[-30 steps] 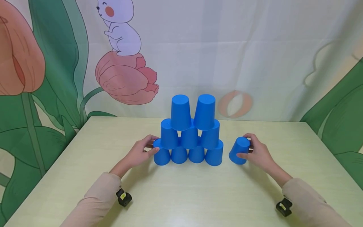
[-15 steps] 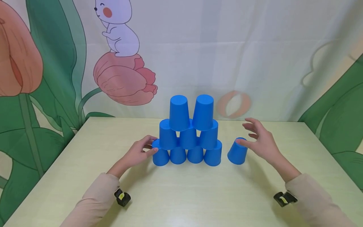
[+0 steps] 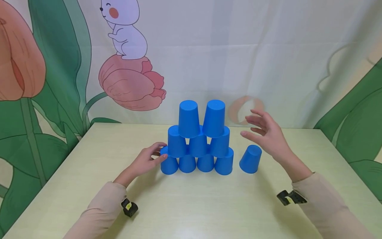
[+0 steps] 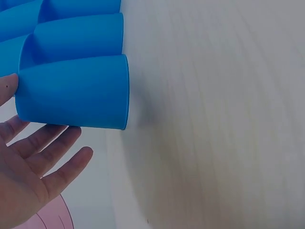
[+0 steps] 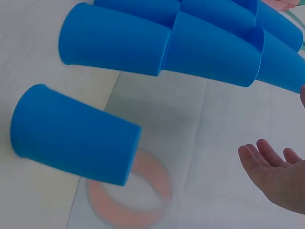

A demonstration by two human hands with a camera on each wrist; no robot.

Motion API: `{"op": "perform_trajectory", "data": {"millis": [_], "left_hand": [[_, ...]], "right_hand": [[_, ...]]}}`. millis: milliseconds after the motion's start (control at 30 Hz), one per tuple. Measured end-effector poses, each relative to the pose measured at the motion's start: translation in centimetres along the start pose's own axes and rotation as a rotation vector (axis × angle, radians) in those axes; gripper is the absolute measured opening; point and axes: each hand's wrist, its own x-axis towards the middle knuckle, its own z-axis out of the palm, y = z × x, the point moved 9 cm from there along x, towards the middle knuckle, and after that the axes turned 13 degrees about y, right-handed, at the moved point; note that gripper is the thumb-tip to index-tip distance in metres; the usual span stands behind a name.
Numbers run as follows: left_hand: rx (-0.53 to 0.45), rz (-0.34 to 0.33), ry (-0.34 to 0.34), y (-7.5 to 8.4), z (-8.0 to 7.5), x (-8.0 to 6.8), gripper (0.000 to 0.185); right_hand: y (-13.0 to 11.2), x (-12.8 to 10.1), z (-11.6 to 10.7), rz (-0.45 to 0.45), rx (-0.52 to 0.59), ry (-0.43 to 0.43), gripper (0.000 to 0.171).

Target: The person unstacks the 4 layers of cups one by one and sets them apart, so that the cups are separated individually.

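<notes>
Blue cups stand upside down in a pyramid (image 3: 198, 139) on the pale table (image 3: 191, 205): several in the bottom row, three above, two on top. My left hand (image 3: 156, 156) rests with straight fingers against the bottom-left cup (image 3: 169, 165). In the left wrist view the thumb tip touches that cup (image 4: 71, 90), and the hand (image 4: 28, 167) lies flat beside it. A lone blue cup (image 3: 250, 159) stands upside down just right of the pyramid. My right hand (image 3: 259, 131) hovers open above it, holding nothing. The right wrist view shows the hand (image 5: 276, 176), the lone cup (image 5: 71, 136) and the pyramid (image 5: 190, 43).
A printed backdrop (image 3: 268, 49) with a rabbit and tulips hangs right behind the table's far edge. Bare tabletop spreads in front of the cups and to both sides. A black strap (image 3: 130, 208) sits on the left wrist and another black strap (image 3: 290, 197) on the right wrist.
My right hand has let go of the lone cup and risen up and slightly left, fingers spread. The cup stays standing. My left hand and the pyramid have not moved.
</notes>
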Motion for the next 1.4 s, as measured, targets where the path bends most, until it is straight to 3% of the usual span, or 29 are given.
{"op": "perform_trajectory", "data": {"millis": [533, 1100, 1400], "left_hand": [[-0.036, -0.018, 0.023, -0.3, -0.2, 0.1, 0.044], [-0.05, -0.036, 0.033, -0.2, -0.2, -0.1, 0.043], [-0.043, -0.038, 0.037, -0.2, -0.3, 0.0, 0.044]], "right_hand": [[-2.1, 1.5, 3.3, -0.001, 0.156, -0.06, 0.064], [-2.4, 2.1, 7.1, 0.009, 0.172, -0.115, 0.066], [-2.6, 1.8, 7.1, 0.025, 0.173, -0.081, 0.062]]}}
